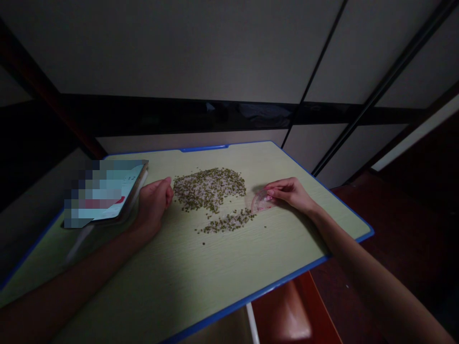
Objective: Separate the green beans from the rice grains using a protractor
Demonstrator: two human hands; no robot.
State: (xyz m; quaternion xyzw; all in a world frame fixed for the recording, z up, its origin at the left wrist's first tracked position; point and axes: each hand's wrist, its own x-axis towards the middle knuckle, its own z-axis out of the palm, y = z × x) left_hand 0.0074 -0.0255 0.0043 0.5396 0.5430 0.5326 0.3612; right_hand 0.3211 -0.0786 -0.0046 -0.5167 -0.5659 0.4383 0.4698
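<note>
A spread pile of small green beans mixed with white grains [210, 186] lies on the table [161, 282]. In front of it runs a smaller strip of the same mix [229, 222]. My right hand [289, 193] pinches a clear protractor with pink markings [261, 199] between thumb and fingers; its curved edge stands at the right end of the strip. Just left of the pile, my left hand [154, 200] is closed in a fist, and whatever it may hold is hidden.
A tablet [129, 191] with a lit, partly blurred screen is at the table's left. Behind the table stands a cabinet with pale panels [193, 52]. An orange-red seat [294, 306] shows below the front edge. One bean [203, 243] lies apart.
</note>
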